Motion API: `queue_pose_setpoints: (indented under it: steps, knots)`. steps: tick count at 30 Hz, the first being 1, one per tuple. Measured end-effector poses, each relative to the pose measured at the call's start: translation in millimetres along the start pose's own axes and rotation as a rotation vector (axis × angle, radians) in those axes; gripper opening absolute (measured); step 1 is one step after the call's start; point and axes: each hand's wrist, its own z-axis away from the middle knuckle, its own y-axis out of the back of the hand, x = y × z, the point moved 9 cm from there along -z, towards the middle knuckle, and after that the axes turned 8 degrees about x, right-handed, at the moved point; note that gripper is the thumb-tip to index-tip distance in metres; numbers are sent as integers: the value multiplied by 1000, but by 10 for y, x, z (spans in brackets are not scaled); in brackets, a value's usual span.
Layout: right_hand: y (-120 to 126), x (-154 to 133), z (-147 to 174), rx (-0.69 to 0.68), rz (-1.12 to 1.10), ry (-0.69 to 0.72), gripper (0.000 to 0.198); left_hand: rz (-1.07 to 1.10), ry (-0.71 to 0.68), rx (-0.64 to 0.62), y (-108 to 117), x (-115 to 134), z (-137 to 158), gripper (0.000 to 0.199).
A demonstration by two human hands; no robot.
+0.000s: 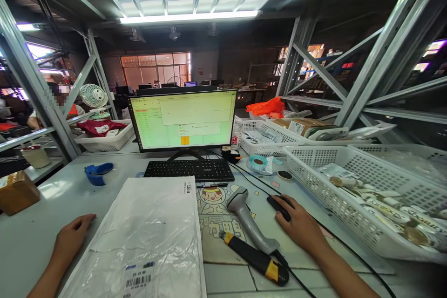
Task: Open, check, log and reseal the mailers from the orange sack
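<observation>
My right hand (298, 221) lies over a black computer mouse (279, 207), its fingers curved around it. On the table at the left rests my left hand (75, 233), fingers stretched loosely forward with nothing in them. Just right of that hand is a large white plastic mailing bag (157, 223) with a barcode label. A grey barcode scanner (249, 221) and a black-and-yellow utility knife (254, 256) lie between the bag and my right hand. Behind the bag stand a black keyboard (188, 170) and a lit monitor (183, 121).
White baskets hold rolled packets (387, 209) at right and a dark red bag (101, 126) at left. A blue tape dispenser (98, 173), a cardboard box (17, 192) and a roll of labels (257, 163) stand around. Cables cross the right side; metal posts frame the table.
</observation>
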Motion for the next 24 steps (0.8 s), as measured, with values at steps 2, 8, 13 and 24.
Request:
queue_pose_setpoints:
  steps: [2,8,13,24]
  knots:
    - [2,-7,1,-2,-2,4,51,-12,6,-13,-9,-12,-2,54]
    - [24,-19,-12,-3,4,-15,51,-69,12,-27,-2,-15,-1,57]
    - [29,-14,-10,13,-16,-3,49,-55,-10,-3,11,32,11,55]
    - [33,-23,-19,26,-18,2,49,-43,-5,4,24,58,26,52]
